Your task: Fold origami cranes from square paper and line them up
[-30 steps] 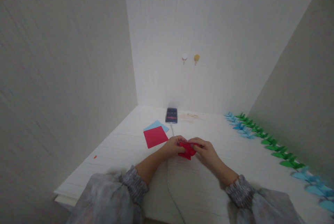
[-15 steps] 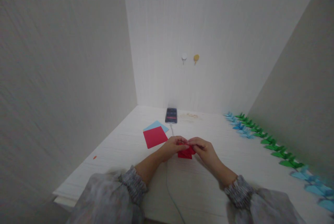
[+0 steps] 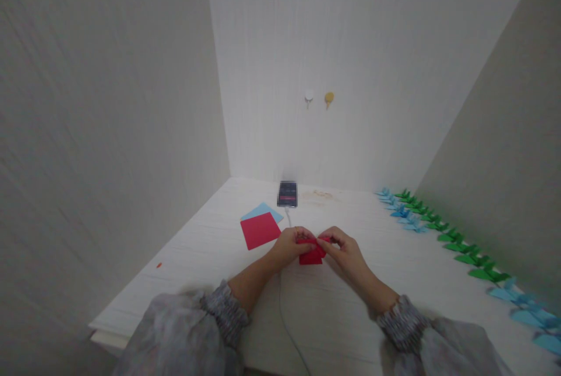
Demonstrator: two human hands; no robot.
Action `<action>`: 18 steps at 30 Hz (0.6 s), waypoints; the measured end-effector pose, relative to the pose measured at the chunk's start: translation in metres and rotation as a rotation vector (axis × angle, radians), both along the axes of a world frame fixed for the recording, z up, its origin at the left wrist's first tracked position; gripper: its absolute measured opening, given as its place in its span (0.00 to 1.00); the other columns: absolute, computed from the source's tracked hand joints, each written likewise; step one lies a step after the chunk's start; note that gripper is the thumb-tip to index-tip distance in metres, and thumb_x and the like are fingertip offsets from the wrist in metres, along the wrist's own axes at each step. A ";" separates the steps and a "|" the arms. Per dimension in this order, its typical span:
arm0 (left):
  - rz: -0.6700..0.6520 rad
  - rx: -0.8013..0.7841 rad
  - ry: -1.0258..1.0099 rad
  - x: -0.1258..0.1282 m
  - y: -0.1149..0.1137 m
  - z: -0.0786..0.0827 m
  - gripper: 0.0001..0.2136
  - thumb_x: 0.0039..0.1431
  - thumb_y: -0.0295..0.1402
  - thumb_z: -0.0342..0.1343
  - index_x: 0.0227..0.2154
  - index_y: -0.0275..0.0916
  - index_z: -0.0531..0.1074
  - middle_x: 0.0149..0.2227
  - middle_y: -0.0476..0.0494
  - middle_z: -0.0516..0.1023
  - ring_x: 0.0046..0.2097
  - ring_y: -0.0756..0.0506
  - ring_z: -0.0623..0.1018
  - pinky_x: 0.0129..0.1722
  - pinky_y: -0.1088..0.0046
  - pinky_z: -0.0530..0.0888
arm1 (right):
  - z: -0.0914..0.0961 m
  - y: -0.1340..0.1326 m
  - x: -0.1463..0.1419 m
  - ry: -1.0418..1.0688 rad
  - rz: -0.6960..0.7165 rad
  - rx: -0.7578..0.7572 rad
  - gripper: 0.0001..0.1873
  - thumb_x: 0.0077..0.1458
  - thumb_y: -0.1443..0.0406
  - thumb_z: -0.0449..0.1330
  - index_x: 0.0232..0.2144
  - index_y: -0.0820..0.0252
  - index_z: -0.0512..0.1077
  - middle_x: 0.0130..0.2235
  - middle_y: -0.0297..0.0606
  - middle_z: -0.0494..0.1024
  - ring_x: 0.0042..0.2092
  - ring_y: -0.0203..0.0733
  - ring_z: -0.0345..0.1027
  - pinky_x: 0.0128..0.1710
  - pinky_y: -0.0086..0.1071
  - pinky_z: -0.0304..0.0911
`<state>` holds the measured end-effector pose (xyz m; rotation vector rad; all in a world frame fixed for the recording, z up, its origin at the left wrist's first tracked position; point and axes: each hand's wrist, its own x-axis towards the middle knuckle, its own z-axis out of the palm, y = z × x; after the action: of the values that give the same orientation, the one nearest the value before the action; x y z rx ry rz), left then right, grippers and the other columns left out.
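A partly folded piece of red paper (image 3: 311,257) is held between my two hands over the table's middle. My left hand (image 3: 293,245) pinches its upper left part, thumb in front and fingers behind. On the upper right, my right hand (image 3: 340,245) grips a raised flap between thumb and fingers. The lower part hangs below the fingertips as a flat rectangle. Fingers cover some of the folds along the top. Left of my hands lies a flat red sheet (image 3: 260,231), overlapping a light blue sheet (image 3: 264,209).
A phone (image 3: 287,194) stands by the back wall, its white cable (image 3: 283,311) running toward me under my hands. Rows of folded green paper cranes (image 3: 458,247) and blue paper cranes (image 3: 530,317) line the right side. A small orange scrap (image 3: 159,265) lies at left.
My right hand has shifted its fingers on the red paper, lifting the right flap slightly. More of the lower rectangle shows now. My left hand has barely moved.
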<state>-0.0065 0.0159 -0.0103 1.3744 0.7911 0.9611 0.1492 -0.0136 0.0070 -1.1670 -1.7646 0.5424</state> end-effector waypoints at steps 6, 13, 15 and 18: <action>0.019 0.077 0.084 -0.001 0.000 0.000 0.11 0.39 0.32 0.58 0.28 0.32 0.70 0.27 0.44 0.74 0.28 0.50 0.72 0.30 0.73 0.68 | 0.004 -0.003 0.000 0.018 0.042 0.027 0.09 0.48 0.62 0.53 0.24 0.60 0.71 0.27 0.37 0.70 0.31 0.38 0.64 0.32 0.31 0.60; -0.012 0.077 0.101 -0.001 -0.004 0.006 0.12 0.40 0.34 0.58 0.29 0.32 0.71 0.28 0.43 0.75 0.29 0.50 0.73 0.31 0.73 0.68 | 0.004 -0.003 0.001 0.074 0.036 0.019 0.09 0.48 0.61 0.54 0.25 0.59 0.73 0.27 0.37 0.72 0.32 0.38 0.65 0.32 0.30 0.60; -0.008 0.084 0.108 -0.001 -0.003 0.006 0.12 0.40 0.34 0.58 0.29 0.32 0.71 0.28 0.43 0.75 0.29 0.50 0.72 0.31 0.73 0.68 | 0.003 -0.003 0.001 0.078 0.038 0.012 0.10 0.48 0.60 0.54 0.24 0.59 0.73 0.27 0.37 0.71 0.32 0.38 0.65 0.32 0.30 0.60; -0.008 0.098 0.131 -0.001 -0.002 0.004 0.12 0.40 0.35 0.58 0.29 0.32 0.71 0.28 0.43 0.75 0.29 0.50 0.72 0.30 0.73 0.68 | 0.003 -0.004 0.001 0.079 0.041 0.001 0.12 0.49 0.60 0.53 0.24 0.59 0.73 0.26 0.37 0.71 0.31 0.38 0.65 0.33 0.30 0.60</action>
<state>-0.0077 0.0142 -0.0065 1.5362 0.8454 0.9209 0.1502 -0.0173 0.0104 -1.0962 -1.7238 0.6045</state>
